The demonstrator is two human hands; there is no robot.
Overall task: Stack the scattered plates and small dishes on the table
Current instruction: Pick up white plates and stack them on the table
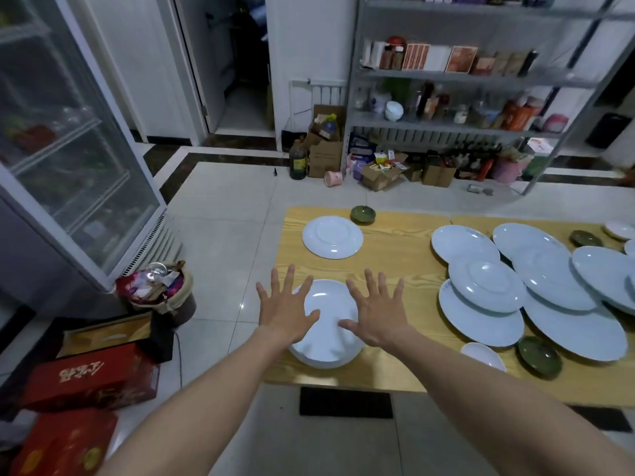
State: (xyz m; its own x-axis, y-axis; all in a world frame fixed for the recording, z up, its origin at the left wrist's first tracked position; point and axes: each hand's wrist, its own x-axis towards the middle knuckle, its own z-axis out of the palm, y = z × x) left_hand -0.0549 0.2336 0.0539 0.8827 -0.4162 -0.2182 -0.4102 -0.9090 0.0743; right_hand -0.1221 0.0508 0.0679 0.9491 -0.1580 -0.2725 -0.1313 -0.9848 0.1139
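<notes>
Left hand (pixel 287 310) and right hand (pixel 378 316) both flat, fingers spread, holding nothing, over a stack of white plates (pixel 324 352) at the near left corner of the table (pixel 395 266); contact cannot be confirmed. Waste bin (pixel 184 298) on floor, left, full of wrappers. Overlapping plates (pixel 488 283) at right are cut off by the view's edge.

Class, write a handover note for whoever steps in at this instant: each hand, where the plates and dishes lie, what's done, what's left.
Left hand and right hand: both open, fingers spread over the near-left plate stack, gripping nothing.
Loose: a single white plate and the far green dish at the table's far left. Overlapping white plates lie on the right, with green dishes and small white dishes round them.
Done: what looks like a short stack.
Left: stack everything else.
</notes>
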